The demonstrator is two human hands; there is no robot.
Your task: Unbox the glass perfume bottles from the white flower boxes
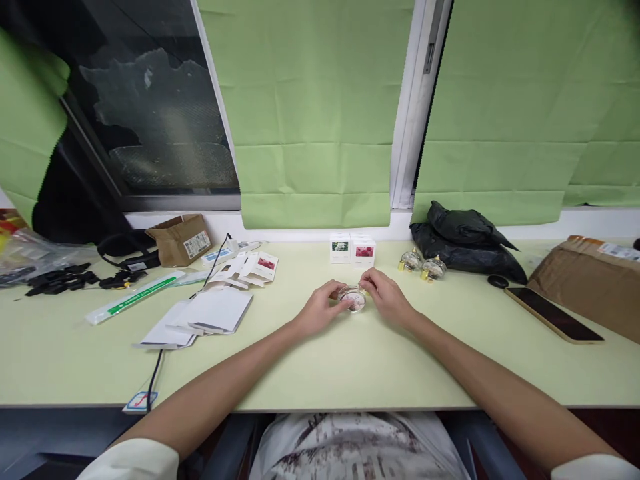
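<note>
My left hand (323,309) is closed around the left side of a small round glass bottle (357,300) with a pink and white pattern, its thumb lying across the front. At the bottle's upper right, my right hand (384,295) pinches with its fingertips; what lies between them is too small to make out. Just beyond the hands stand small white boxes with flower pictures, one showing a white flower (340,248) and one a red flower (364,253). Two similar round bottles with gold-coloured fittings, a rear one (411,260) and a front one (434,268), sit to the right.
Flattened white cartons (215,310) and printed cartons (257,268) lie left, near a black cable (154,377) and an open brown box (181,241). Rightward are a black plastic bag (465,243), a phone (553,313) and a brown package (587,280). The table's front edge (360,408) is close to my body.
</note>
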